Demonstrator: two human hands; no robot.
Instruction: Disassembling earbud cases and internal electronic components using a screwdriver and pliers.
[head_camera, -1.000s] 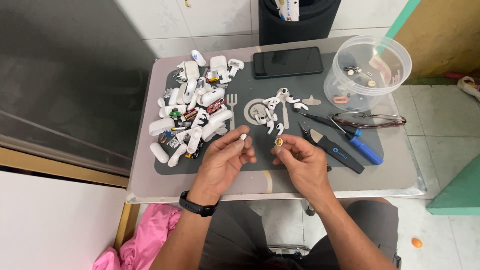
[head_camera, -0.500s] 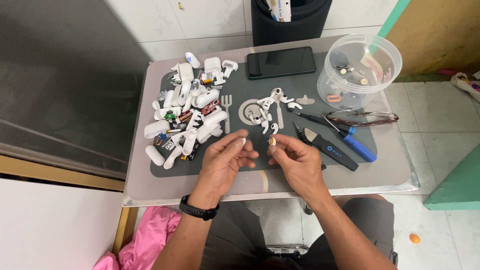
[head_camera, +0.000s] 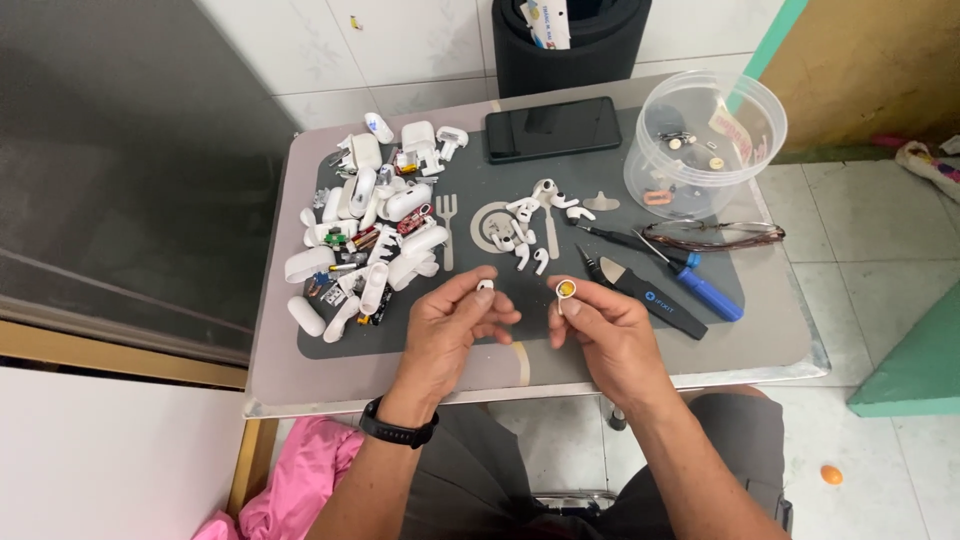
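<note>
We see the left hand (head_camera: 455, 325) pinching a small white earbud piece (head_camera: 485, 285) and the right hand (head_camera: 600, 330) pinching a round yellow-centred part (head_camera: 565, 290) — raised close together above the surface (head_camera: 520, 365), apparently for inspection — tools (head_camera: 660, 285) just beyond.

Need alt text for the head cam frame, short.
Seen from above, a person's left hand pinches a small white earbud piece and the right hand a small round part with a yellow centre over a grey mat. A pile of white earbud parts, hand tools, a phone and a clear tub lie beyond.
</note>
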